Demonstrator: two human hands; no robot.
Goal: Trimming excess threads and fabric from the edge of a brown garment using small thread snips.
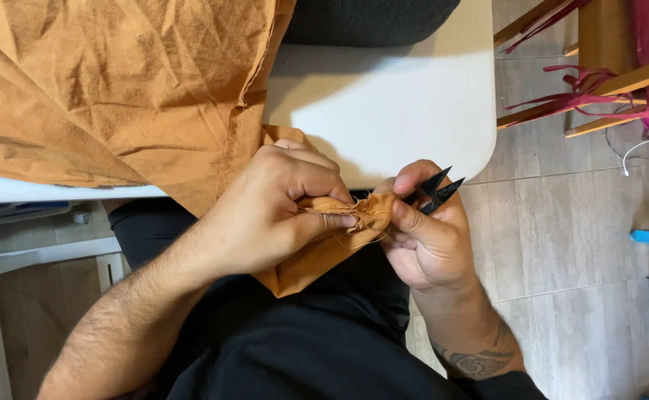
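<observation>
Fabric (117, 89), orange, soft & floppy, fraying at the edge, spills off white table (398, 104) into lap. Left hand (280, 207) pinches the frayed edge shut; right hand (424, 237) grips it too, w/ black thread snips (434, 189) held. Best held near the seam, prob.

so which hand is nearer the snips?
Right. The right hand holds the black snips, blades poking past its fingers. The left hand pinches the orange cloth beside them.
</observation>
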